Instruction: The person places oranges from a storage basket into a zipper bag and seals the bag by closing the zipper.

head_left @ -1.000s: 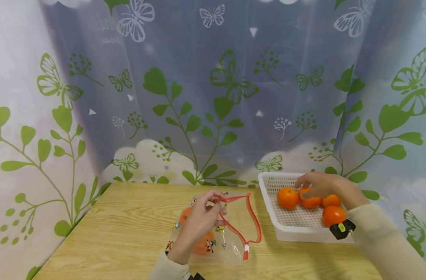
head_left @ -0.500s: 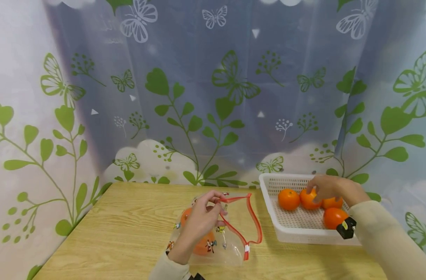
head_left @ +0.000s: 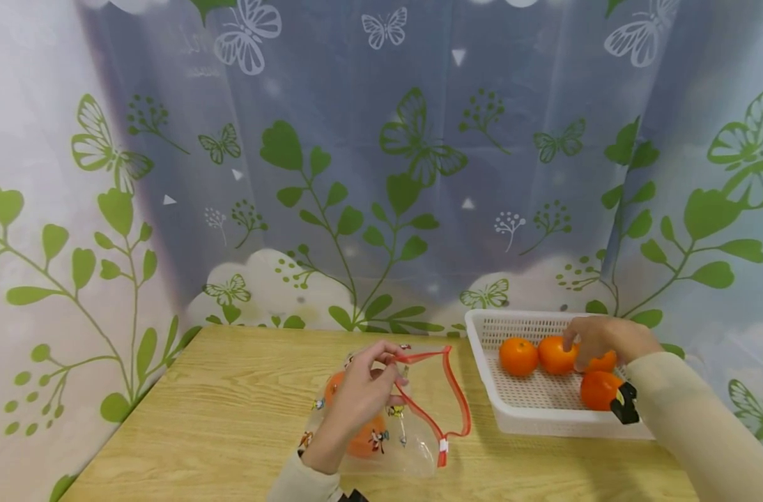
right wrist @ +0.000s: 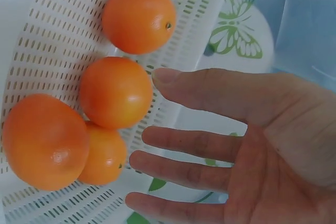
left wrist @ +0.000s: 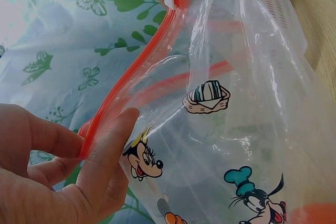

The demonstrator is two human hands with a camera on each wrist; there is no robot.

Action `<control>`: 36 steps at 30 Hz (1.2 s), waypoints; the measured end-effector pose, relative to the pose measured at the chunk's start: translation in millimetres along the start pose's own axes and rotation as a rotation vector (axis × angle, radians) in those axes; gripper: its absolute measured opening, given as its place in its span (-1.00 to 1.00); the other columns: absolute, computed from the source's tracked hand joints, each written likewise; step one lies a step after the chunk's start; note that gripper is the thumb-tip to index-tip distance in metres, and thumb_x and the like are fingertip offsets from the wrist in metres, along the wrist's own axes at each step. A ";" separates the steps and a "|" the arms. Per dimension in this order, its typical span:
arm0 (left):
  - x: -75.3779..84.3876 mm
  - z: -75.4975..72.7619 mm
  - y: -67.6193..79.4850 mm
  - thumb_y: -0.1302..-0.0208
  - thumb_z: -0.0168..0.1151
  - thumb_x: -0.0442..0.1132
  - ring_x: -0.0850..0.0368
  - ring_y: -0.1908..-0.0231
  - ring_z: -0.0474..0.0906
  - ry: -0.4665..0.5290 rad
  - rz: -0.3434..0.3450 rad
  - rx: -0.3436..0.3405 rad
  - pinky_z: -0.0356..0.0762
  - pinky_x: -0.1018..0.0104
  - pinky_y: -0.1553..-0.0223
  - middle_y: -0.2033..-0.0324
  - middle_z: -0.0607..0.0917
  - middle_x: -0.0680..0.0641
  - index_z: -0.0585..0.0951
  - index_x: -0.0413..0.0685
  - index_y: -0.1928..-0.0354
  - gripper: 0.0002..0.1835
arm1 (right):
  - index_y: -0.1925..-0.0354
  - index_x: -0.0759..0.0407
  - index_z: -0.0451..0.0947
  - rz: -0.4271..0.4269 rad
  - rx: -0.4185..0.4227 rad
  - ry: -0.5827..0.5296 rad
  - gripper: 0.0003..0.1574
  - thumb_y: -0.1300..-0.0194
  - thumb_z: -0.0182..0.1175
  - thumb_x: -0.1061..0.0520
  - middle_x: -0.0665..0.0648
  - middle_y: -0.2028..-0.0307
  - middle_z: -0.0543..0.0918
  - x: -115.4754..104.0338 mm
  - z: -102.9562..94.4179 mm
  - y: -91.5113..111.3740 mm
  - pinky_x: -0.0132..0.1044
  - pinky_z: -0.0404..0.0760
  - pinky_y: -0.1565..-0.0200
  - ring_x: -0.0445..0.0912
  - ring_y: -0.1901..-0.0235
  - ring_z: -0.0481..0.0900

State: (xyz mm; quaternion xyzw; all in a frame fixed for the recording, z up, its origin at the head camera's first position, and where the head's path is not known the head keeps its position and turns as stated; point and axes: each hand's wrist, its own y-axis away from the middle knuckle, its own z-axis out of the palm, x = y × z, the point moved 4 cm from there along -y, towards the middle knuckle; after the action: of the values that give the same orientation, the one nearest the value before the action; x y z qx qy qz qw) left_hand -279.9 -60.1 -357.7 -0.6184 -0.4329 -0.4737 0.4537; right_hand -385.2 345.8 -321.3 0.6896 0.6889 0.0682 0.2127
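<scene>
Orange fruits (head_left: 518, 357) in the white basket (head_left: 563, 423) look firm and slick, best cupped round the middle. Our right hand (head_left: 610, 339) spreads over them, empty; our left hand (head_left: 359, 390) pinches the limp bag (head_left: 412, 457) by its rim (head_left: 461, 399).

Left wrist: bagged fruit (left wrist: 315, 215), probably orange, cut off.

Four oranges (right wrist: 116, 93) in one white plastic basket (head_left: 566, 422), one cartoon-printed slider bag (head_left: 412, 454), its partly hidden orange fruit (head_left: 359, 446) uncountable, one left hand (head_left: 358, 394), one right hand (head_left: 607, 340), one wooden bench (head_left: 243, 397)
</scene>
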 end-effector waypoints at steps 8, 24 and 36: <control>-1.6 2.3 -0.9 -0.55 -0.04 -0.35 0.07 0.22 0.65 0.002 -0.014 -0.008 0.82 0.13 0.21 -0.06 0.48 -0.28 0.60 -0.04 -0.08 -0.75 | -0.18 0.00 0.55 0.025 -0.013 -0.015 -0.34 -0.09 0.51 0.13 0.43 -0.10 0.54 9.3 6.3 -8.5 0.08 0.68 0.19 0.30 0.09 0.56; -0.9 1.3 -2.1 -0.56 -0.03 -0.34 0.06 0.22 0.67 0.006 -0.004 0.004 0.81 0.23 0.26 -0.07 0.49 -0.27 0.61 -0.05 -0.08 -0.75 | -0.13 0.00 0.63 -0.012 -0.019 0.087 -0.40 -0.10 0.54 0.10 0.31 -0.01 0.65 25.6 2.3 -19.7 0.14 0.65 0.15 0.12 0.13 0.64; -0.2 1.2 -0.7 -0.56 -0.04 -0.35 -0.02 0.20 0.67 -0.005 0.006 -0.002 0.82 0.17 0.25 -0.09 0.47 -0.34 0.61 -0.04 -0.06 -0.75 | -0.12 -0.01 0.62 0.040 0.014 0.006 -0.39 -0.07 0.53 0.12 0.30 -0.03 0.61 35.5 7.3 -20.2 -0.04 0.64 0.21 0.12 0.10 0.59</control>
State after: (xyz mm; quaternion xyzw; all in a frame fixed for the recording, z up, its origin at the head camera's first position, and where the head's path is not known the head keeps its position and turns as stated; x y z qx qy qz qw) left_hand -280.4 -58.7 -358.0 -0.6210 -0.4318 -0.4712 0.4536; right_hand -399.5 378.2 -342.8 0.7047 0.6759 0.0698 0.2042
